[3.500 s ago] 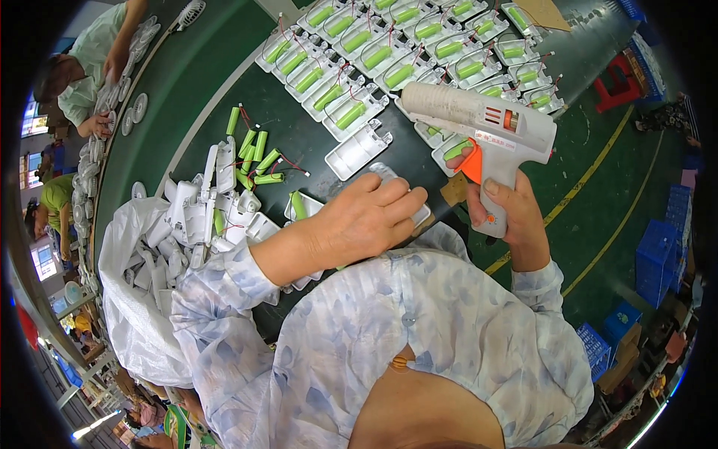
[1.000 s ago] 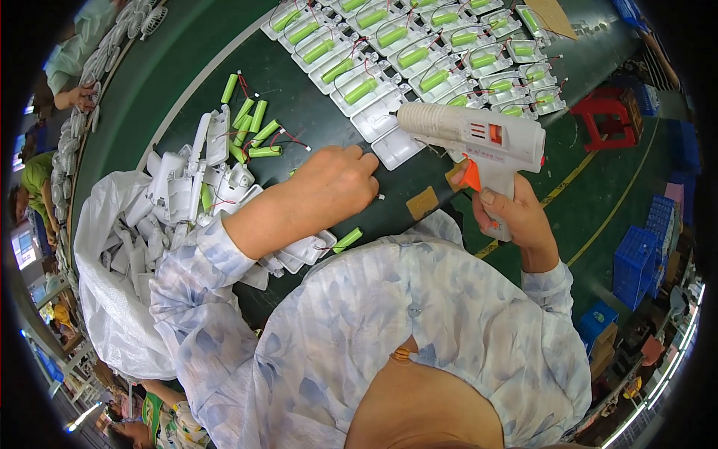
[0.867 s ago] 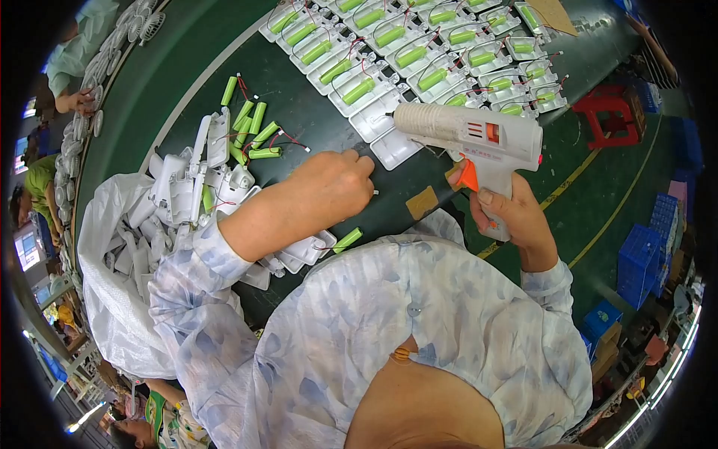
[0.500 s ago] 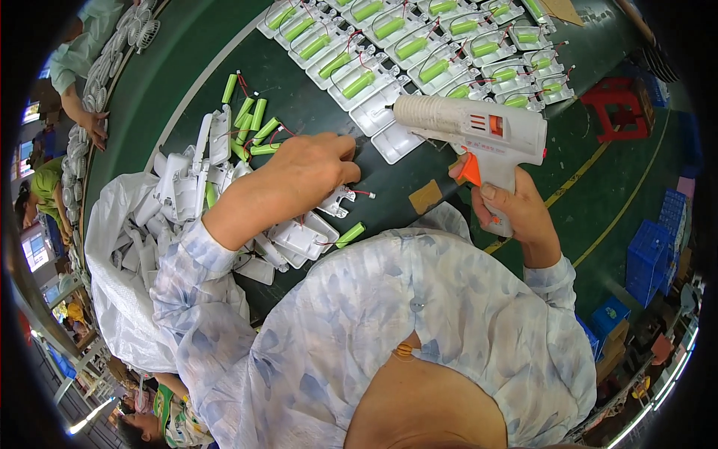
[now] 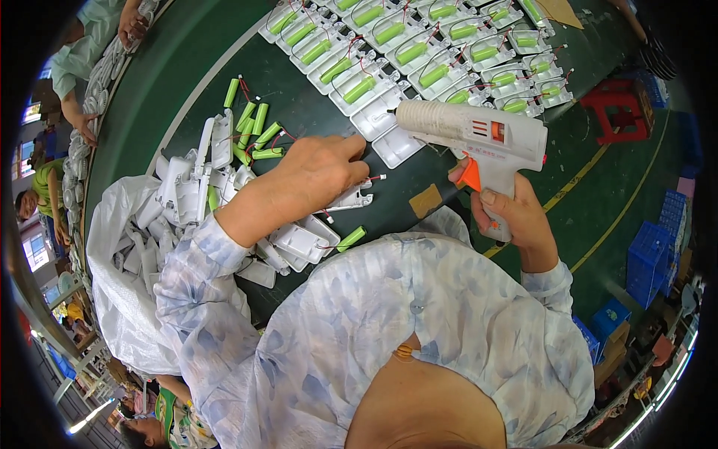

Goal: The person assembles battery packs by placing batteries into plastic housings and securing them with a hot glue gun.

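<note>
In my right hand (image 5: 520,217) is a white hot glue gun (image 5: 479,135) with an orange trigger; its nozzle points left, over the near end of the housing rows. My left hand (image 5: 318,176) is closed around a white plastic housing piece (image 5: 355,197), mostly hidden under the palm, with a small wire connector sticking out on the right. Just beyond those fingertips lies an empty white housing shell (image 5: 396,144). Rows of white housings with green battery cells (image 5: 359,90) and red and black wires stretch away at the far side.
Loose green cells (image 5: 259,120) lie left of my left hand. A white sack (image 5: 112,254) of plastic parts stands at the left, with more shells (image 5: 292,243) nearby. Tan tape (image 5: 425,199) sits near the table edge. A red stool (image 5: 617,112) and blue crates (image 5: 647,262) are at right.
My left hand has shifted slightly right, and the housing piece under it has moved along. The glue gun stays almost where it was. At far left, a co-worker's hands have moved.
</note>
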A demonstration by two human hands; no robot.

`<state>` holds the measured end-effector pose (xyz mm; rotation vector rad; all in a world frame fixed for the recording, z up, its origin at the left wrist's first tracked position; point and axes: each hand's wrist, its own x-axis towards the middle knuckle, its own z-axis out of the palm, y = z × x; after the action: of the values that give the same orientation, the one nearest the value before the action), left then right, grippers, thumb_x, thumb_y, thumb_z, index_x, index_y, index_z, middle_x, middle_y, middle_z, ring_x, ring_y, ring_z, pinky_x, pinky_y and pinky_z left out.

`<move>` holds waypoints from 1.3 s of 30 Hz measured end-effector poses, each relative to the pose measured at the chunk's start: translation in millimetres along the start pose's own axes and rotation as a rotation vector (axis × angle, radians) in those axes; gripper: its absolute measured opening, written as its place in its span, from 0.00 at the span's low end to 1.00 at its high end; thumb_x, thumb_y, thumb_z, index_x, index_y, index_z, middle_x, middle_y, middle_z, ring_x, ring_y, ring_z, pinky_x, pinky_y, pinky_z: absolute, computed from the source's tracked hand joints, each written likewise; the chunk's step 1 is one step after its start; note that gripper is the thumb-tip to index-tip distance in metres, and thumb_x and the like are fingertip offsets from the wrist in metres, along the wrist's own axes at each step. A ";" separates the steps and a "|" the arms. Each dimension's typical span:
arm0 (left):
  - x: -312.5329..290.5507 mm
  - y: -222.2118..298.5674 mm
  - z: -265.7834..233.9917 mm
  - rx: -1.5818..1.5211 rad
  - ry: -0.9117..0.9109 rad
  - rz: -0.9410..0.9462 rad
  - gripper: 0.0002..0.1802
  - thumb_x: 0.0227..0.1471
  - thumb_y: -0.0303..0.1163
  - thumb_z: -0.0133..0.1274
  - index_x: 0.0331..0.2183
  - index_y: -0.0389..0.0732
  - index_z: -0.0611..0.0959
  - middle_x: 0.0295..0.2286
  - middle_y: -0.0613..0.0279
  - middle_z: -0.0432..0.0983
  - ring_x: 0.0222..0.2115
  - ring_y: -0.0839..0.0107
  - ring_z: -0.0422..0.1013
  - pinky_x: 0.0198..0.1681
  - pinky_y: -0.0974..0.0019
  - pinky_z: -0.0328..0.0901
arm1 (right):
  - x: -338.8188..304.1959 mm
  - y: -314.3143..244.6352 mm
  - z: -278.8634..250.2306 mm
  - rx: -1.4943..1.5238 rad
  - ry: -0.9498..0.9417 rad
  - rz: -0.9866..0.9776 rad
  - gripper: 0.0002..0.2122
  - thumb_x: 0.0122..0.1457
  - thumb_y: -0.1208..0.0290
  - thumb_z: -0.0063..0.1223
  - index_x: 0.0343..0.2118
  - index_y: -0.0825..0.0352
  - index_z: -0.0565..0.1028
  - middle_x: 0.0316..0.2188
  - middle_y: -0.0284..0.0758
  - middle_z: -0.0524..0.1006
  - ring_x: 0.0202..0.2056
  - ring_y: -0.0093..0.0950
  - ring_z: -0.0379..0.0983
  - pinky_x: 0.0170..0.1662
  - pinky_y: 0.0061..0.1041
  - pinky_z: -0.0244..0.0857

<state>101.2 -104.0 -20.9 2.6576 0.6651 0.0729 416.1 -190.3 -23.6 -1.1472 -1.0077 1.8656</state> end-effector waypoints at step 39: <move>38.2 -30.6 -33.7 0.177 0.594 -0.138 0.11 0.43 0.27 0.64 0.33 0.43 0.84 0.47 0.60 0.74 0.53 0.54 0.66 0.55 0.48 0.60 | 1.8 5.4 0.0 0.098 0.036 -0.043 0.17 0.59 0.73 0.48 0.50 0.73 0.69 0.42 0.38 0.75 0.20 0.19 0.66 0.24 0.20 0.62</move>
<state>116.6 -49.2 -3.6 2.7488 1.0758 0.8224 414.6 -191.1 -29.1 -1.0887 -0.9041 1.8335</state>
